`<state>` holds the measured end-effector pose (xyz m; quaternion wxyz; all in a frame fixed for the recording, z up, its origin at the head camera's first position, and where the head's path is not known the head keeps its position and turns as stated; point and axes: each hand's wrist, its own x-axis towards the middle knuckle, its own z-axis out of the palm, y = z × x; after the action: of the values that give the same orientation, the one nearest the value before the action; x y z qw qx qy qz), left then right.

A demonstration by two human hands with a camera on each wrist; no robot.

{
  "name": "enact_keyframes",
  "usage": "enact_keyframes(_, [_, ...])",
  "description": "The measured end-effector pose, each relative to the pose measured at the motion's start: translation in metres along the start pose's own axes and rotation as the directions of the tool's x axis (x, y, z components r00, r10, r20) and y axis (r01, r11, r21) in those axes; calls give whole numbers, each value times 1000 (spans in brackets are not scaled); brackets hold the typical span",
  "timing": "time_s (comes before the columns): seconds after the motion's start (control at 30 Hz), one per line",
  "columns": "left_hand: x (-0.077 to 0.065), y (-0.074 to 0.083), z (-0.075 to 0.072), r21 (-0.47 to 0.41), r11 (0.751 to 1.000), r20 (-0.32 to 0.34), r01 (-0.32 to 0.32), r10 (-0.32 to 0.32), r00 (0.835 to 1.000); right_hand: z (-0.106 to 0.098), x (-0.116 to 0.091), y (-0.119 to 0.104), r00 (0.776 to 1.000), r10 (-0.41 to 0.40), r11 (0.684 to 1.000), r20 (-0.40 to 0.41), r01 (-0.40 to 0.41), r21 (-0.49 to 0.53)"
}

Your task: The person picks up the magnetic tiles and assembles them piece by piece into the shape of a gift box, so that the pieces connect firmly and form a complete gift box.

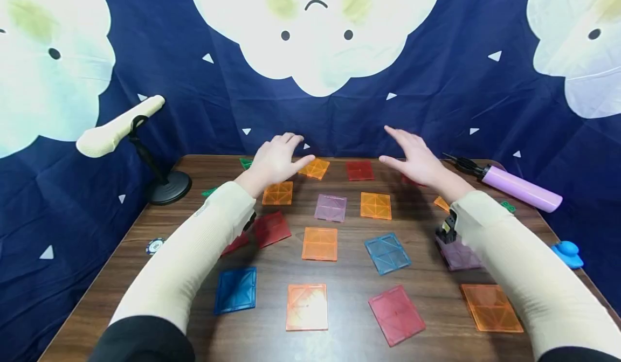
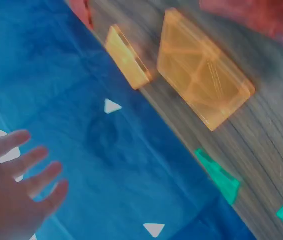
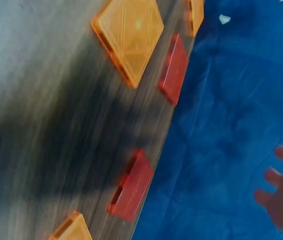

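Observation:
My left hand hovers over the far part of the table, fingers spread and holding nothing. Level with it on the other side, my right hand is also raised, with its thumb apart from its fingers and nothing in its grasp. Translucent magnetic tiles lie flat on the wood below. Nearest the left hand are an orange tile and another orange tile. Beneath the right hand a red tile is partly hidden in the head view. Between the hands lie a red tile and a purple tile.
Closer in are blue tiles, red tiles and orange tiles on the brown table. A black stand holds a cream-covered object at left. A purple pump-like cylinder and blue rubber duck sit at right.

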<state>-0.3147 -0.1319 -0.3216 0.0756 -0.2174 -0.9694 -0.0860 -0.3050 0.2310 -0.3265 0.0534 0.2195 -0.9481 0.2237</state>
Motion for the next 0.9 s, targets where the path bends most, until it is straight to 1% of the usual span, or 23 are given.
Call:
enact_keyframes(0.07, [-10,4,-2,-41,998,-14,-42,42,999,1,-9,-5,998,-67,994,2,67,83])
enact_keyframes(0.13, [-21,7,-3,-113,992,-5,-63,63,998,2,-19,-10,993,-115,981,10,112,160])
enact_keyframes(0.17, [-27,8,-2,-162,984,1,-70,71,997,3,-24,-12,991,-131,973,11,127,192])
enact_keyframes(0.2, [-32,9,-1,-213,974,5,-74,77,997,4,-30,-15,989,-148,964,11,142,223])
enact_keyframes(0.3, [-49,13,8,-360,930,37,-72,91,995,12,-49,-18,979,-203,939,32,186,290])
enact_keyframes(0.37, [-61,16,18,-423,903,61,-76,112,992,20,-63,-18,971,-227,927,72,193,322])
enact_keyframes(0.43, [-73,20,27,-449,888,86,-95,148,985,28,-77,-16,959,-252,915,126,194,353])
enact_keyframes(0.53, [-88,28,41,-465,873,124,-150,232,965,39,-97,-13,935,-279,900,218,176,398])
enact_keyframes(0.6, [-96,33,49,-466,864,149,-191,289,946,46,-108,-11,913,-311,890,265,182,417])
enact_keyframes(0.7, [-105,39,57,-460,858,205,-228,352,913,56,-122,-9,889,-334,896,313,196,399])
enact_keyframes(0.73, [-107,42,59,-460,856,222,-237,370,902,58,-125,-8,885,-334,900,325,197,389])
enact_keyframes(0.8, [-111,45,63,-444,859,258,-254,394,882,62,-131,-8,881,-329,911,340,202,360])
enact_keyframes(0.87, [-114,48,65,-427,867,285,-257,399,871,65,-135,-8,879,-321,920,353,200,338])
enact_keyframes(0.9, [-115,49,66,-420,870,292,-258,398,870,66,-136,-9,879,-317,924,357,201,325])
